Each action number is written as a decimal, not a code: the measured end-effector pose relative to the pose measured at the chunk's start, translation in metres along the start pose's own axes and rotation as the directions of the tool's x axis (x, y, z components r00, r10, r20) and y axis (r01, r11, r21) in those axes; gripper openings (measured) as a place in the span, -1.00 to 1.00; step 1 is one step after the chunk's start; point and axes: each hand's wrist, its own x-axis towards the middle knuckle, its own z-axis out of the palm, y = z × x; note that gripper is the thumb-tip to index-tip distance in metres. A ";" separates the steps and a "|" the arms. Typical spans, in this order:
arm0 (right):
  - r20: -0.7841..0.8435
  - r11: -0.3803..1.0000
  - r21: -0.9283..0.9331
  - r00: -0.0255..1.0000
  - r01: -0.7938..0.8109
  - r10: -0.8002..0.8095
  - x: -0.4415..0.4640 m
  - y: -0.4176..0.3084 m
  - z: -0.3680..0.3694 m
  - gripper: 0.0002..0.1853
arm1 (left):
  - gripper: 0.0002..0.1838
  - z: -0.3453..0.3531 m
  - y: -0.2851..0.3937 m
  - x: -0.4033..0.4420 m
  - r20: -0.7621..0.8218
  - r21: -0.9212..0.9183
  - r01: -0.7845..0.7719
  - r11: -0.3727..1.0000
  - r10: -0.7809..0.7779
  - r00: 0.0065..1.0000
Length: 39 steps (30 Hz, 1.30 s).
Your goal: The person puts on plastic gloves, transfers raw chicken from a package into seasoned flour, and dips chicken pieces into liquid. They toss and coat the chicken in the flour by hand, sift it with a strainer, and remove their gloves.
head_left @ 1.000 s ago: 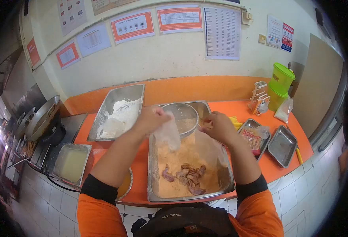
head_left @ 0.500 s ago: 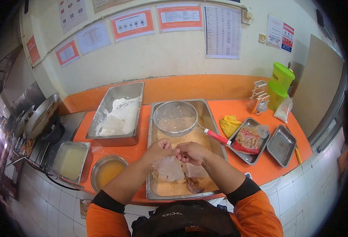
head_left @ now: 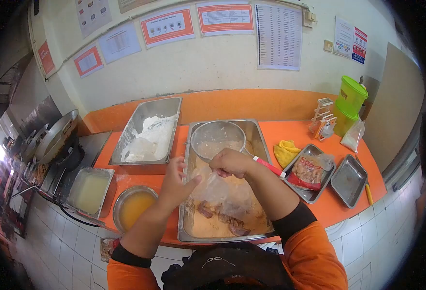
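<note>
A clear plastic bag (head_left: 225, 191) hangs from my right hand (head_left: 231, 163), whose fingers are closed on its upper part. My left hand (head_left: 176, 181) is to the left of the bag, with fingers apart and thumb stretched toward it. Both hands are over a deep steel pan (head_left: 186, 232) spread with pale orange powder (head_left: 205, 231). Dark reddish pieces of raw meat (head_left: 234, 226) lie on the powder below the bag. A round mesh sieve (head_left: 217, 140) with a red and white handle sits at the back of the pan.
Left of the pan stand a steel tub of white flour (head_left: 162, 164), a bowl of orange liquid (head_left: 121, 222) and a container of pale liquid (head_left: 99, 205). To the right are a tray (head_left: 309, 195) with a packed bag, another tray (head_left: 349, 179) and a yellow cloth (head_left: 286, 153).
My hands have moved apart, the left one leftward and the right one slightly up. The bag now hangs from the right hand, and more meat shows on the powder.
</note>
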 end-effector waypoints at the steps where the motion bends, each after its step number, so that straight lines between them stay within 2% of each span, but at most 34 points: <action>1: 0.002 1.000 -0.002 1.000 0.005 -0.005 -0.002 -0.005 -0.002 -0.77 | -0.65 0.004 -0.003 0.001 0.090 -0.049 0.184 0.982 -0.179 0.980; 4: -0.037 0.996 -0.078 0.999 0.035 -0.038 -0.008 -0.011 -0.014 -0.77 | -0.67 0.013 -0.007 0.014 0.368 -0.111 0.304 0.946 -0.245 0.897; 6: -0.125 0.979 -0.194 0.989 0.057 -0.082 -0.006 0.000 -0.027 -0.72 | -0.71 0.014 0.004 0.024 0.371 -0.116 0.349 0.930 -0.285 0.884; 9: -0.318 0.888 -0.448 0.947 -0.104 -0.049 -0.028 -0.005 -0.042 -0.70 | -0.79 0.015 0.012 0.039 0.398 -0.193 0.403 0.895 -0.304 0.865; 10: -0.319 0.880 -0.461 0.947 -0.114 -0.044 -0.030 0.000 -0.047 -0.70 | -0.82 0.016 0.013 0.042 0.412 -0.229 0.418 0.879 -0.302 0.860; 12: -0.323 0.863 -0.486 0.946 -0.136 -0.033 -0.030 0.014 -0.055 -0.69 | -0.85 0.023 0.031 0.038 0.282 0.004 0.134 0.991 -0.130 0.951; 13: -0.309 0.885 -0.451 0.950 -0.117 -0.031 -0.032 0.015 -0.057 -0.69 | -0.87 0.027 0.038 0.036 0.234 0.134 -0.008 0.991 -0.024 0.972; 14: -0.297 0.905 -0.414 0.954 -0.099 -0.031 -0.034 0.016 -0.058 -0.68 | -0.87 0.032 0.039 0.037 0.230 0.191 -0.339 0.921 0.294 0.928; 15: -0.287 0.924 -0.374 0.957 -0.081 -0.032 -0.036 0.017 -0.058 -0.68 | -0.86 0.038 0.039 0.039 0.244 0.244 -0.627 0.740 0.579 0.778; 16: -0.249 0.920 -0.384 0.968 -0.073 -0.027 -0.039 0.013 -0.058 -0.68 | -0.85 0.044 0.038 0.040 0.275 0.284 -0.837 0.468 0.796 0.539; 18: -0.176 0.916 -0.398 0.984 -0.055 -0.017 -0.041 0.000 -0.055 -0.68 | -0.85 0.058 0.032 0.035 0.480 0.172 -0.878 0.447 0.740 0.471; 21: -0.171 0.972 -0.233 0.985 -0.019 -0.022 -0.033 -0.002 -0.045 -0.74 | -0.89 0.077 0.016 0.019 0.747 0.034 -0.888 0.458 0.579 0.327; 22: -0.164 0.960 -0.281 0.986 -0.016 -0.031 -0.030 -0.004 -0.040 -0.75 | -0.90 0.081 0.014 0.017 0.820 -0.001 -0.884 0.467 0.507 0.267; 24: -0.144 0.927 -0.375 0.988 -0.011 -0.047 -0.025 -0.007 -0.028 -0.76 | -0.84 0.087 0.028 0.014 0.848 0.004 -0.706 0.709 0.372 0.378; 25: -0.198 0.858 -0.514 0.971 0.013 -0.133 -0.022 -0.005 -0.022 -0.77 | -0.81 0.089 0.032 0.012 0.859 0.017 -0.589 0.808 0.290 0.422; 27: -0.245 0.653 -0.757 0.916 0.023 -0.317 -0.016 0.003 -0.009 -0.78 | -0.73 0.098 -0.025 0.026 0.866 -0.018 -0.173 0.985 0.101 0.489; 28: -0.259 0.645 -0.764 0.909 0.015 -0.328 -0.025 -0.001 -0.002 -0.76 | -0.69 0.099 -0.045 0.032 0.869 -0.030 0.057 0.998 -0.002 0.495; 29: -0.269 0.637 -0.771 0.901 0.010 -0.340 -0.041 -0.011 0.005 -0.72 | -0.65 0.091 -0.031 0.029 0.850 -0.091 0.303 0.949 -0.084 0.520; 30: -0.279 0.629 -0.777 0.894 0.004 -0.350 -0.051 -0.013 0.012 -0.68 | -0.61 0.079 -0.006 0.019 0.836 -0.159 0.526 0.835 -0.170 0.522; 32: -0.301 0.535 -0.843 0.780 0.051 -0.549 -0.049 0.015 0.023 -0.61 | -0.44 0.085 -0.012 0.011 0.849 -0.204 0.797 0.568 -0.302 0.433; 33: -0.304 0.487 -0.871 0.710 0.063 -0.635 -0.049 0.027 0.032 -0.57 | -0.42 0.090 -0.024 0.006 0.828 -0.336 0.845 0.415 -0.298 0.476; 35: -0.411 0.636 -0.771 0.767 -0.004 -0.493 -0.057 0.034 0.049 -0.66 | -0.37 0.095 -0.040 -0.003 0.769 -0.566 0.821 0.071 -0.313 0.558; 36: -0.453 0.700 -0.713 0.789 -0.042 -0.414 -0.059 0.035 0.055 -0.70 | -0.39 0.093 -0.050 -0.006 0.765 -0.606 0.796 0.007 -0.270 0.585; 38: -0.294 0.689 -0.725 0.913 -0.019 -0.283 -0.056 0.039 0.062 -0.71 | -0.39 0.085 -0.064 -0.009 0.744 -0.666 0.735 -0.124 -0.189 0.642; 39: -0.208 0.685 -0.728 0.955 -0.007 -0.212 -0.054 0.042 0.066 -0.70 | -0.39 0.083 -0.053 -0.014 0.724 -0.683 0.716 -0.142 -0.260 0.639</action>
